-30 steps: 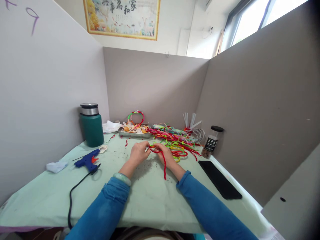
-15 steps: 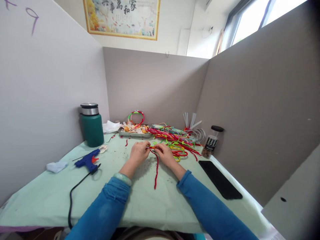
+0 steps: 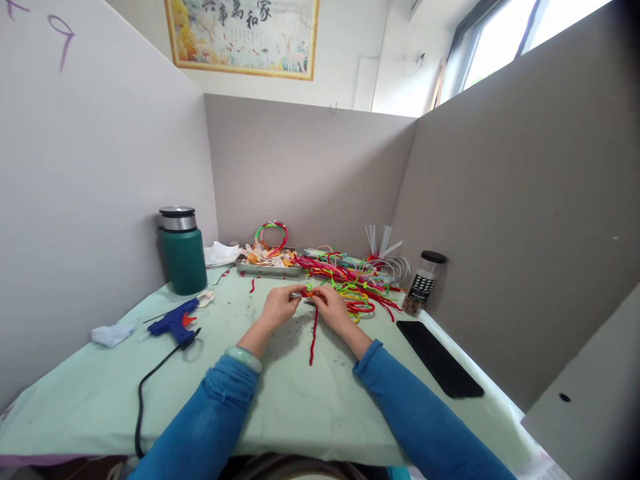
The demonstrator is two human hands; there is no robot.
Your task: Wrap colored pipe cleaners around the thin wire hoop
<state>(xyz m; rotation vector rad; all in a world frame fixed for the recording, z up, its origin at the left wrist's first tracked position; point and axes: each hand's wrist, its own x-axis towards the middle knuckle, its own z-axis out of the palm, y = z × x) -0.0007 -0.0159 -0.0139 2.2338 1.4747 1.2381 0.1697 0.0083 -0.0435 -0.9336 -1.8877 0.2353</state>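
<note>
My left hand and my right hand meet over the middle of the table, fingertips pinched close together. Between them is a red pipe cleaner, whose loose end hangs toward me. Small orange and green bits show at the fingertips, partly hidden by the fingers. A dark thin tip, perhaps of a tool, shows just below the fingers. Beyond my right hand lies a heap of coloured pipe cleaners, mostly red, with green and yellow ones nearer.
At left stand a green bottle and a blue glue gun with its cord. Behind is a metal tray of small pieces with a coloured ring. At right are a jar and a black phone-like slab.
The fingers have shifted their hold on the pipe cleaner, and a green bit now shows above them. Its hanging end has risen slightly.
</note>
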